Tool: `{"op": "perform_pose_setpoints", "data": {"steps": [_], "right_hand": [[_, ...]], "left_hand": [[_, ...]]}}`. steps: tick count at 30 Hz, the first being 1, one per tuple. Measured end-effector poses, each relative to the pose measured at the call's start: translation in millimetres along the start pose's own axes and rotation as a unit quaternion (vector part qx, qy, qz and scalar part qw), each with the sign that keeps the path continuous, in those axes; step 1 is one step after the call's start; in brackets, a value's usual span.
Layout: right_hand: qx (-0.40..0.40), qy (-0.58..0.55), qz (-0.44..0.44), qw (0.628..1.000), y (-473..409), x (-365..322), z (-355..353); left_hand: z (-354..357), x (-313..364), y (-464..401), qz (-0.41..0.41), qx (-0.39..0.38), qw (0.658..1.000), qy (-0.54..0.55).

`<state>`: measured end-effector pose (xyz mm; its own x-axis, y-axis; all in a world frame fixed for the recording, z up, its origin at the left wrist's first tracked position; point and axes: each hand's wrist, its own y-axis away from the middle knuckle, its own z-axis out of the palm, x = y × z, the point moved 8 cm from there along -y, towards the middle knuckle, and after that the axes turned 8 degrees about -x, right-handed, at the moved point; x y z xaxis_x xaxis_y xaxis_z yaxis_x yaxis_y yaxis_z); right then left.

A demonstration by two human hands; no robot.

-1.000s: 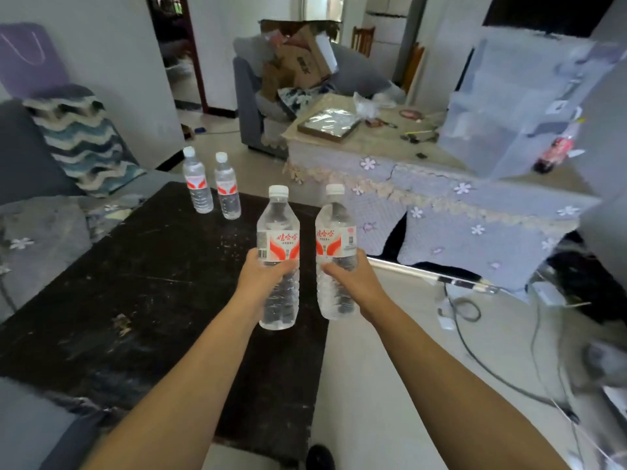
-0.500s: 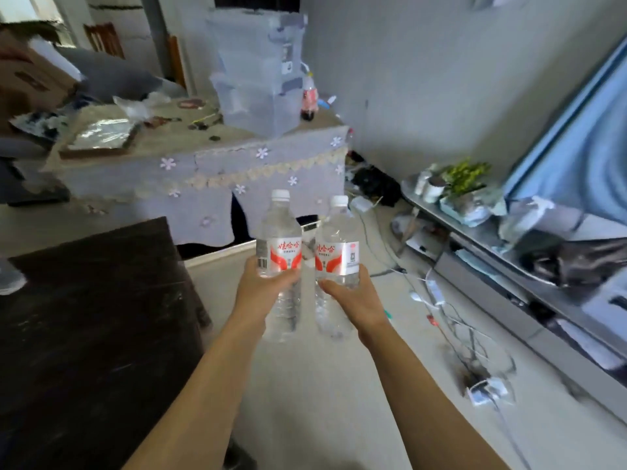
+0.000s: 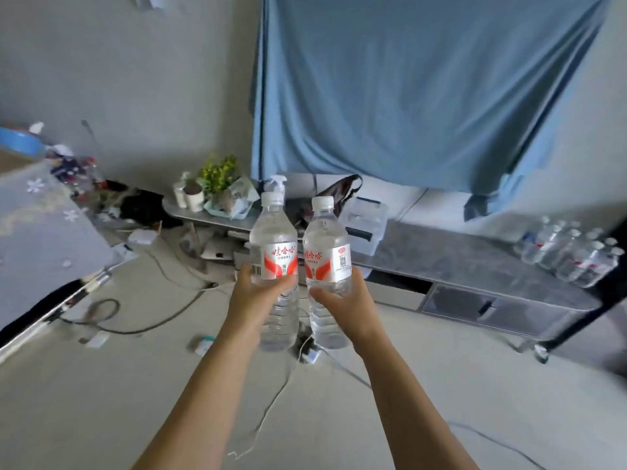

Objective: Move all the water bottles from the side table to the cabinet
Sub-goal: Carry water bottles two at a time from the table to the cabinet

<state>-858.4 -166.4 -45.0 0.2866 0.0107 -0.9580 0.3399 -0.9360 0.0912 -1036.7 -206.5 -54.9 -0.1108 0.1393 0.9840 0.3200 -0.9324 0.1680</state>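
I hold two clear water bottles with white caps and red-and-white labels upright, side by side, in front of me. My left hand (image 3: 255,294) grips the left bottle (image 3: 275,239) around its middle. My right hand (image 3: 342,301) grips the right bottle (image 3: 326,239) the same way. Ahead stretches a low grey cabinet (image 3: 451,259) along the wall. Several more water bottles (image 3: 570,254) stand grouped on its right end. The dark side table is out of view.
Cables and a power strip (image 3: 307,354) lie on the floor between me and the cabinet. A cloth-covered table (image 3: 40,232) stands at left. A potted plant (image 3: 217,178), a spray bottle, a bag and a clear plastic box (image 3: 364,222) sit on the cabinet's left half. A blue cloth (image 3: 424,89) hangs above.
The view has swung right, away from the dark side table toward the grey cabinet. Both hands keep the same grip on the two bottles.
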Motion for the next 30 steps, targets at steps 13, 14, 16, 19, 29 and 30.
{"op": "perform_pose_setpoints", "data": {"steps": [13, 14, 16, 19, 29, 30], "right_hand": [[0.278, -0.057, 0.042, 0.958, -9.8, 73.8, -252.2], [0.3, -0.061, 0.04, 0.951, -13.9, 76.6, -267.1], [0.332, -0.073, 0.046, 0.939, -20.8, 83.4, -292.3], [0.38, -0.1, 0.04, 0.919, -32.5, 86.2, -334.1], [0.505, -0.128, 0.046, 0.852, -25.6, 119.6, -461.8], [0.515, -0.129, 0.047, 0.846, -23.8, 125.9, -477.7]], "left_hand": [[283.0, -1.4, -99.2, 0.004, -0.261, 0.965, -0.036], [300.6, 2.2, -108.6, 0.009, -0.273, 0.961, -0.035], [332.7, 7.5, -125.0, 0.01, -0.296, 0.954, -0.04], [380.5, 24.7, -150.8, 0.026, -0.327, 0.943, -0.047], [550.4, 27.1, -177.1, 0.03, -0.455, 0.888, -0.057], [571.3, 22.7, -177.6, 0.027, -0.466, 0.882, -0.06]]}}
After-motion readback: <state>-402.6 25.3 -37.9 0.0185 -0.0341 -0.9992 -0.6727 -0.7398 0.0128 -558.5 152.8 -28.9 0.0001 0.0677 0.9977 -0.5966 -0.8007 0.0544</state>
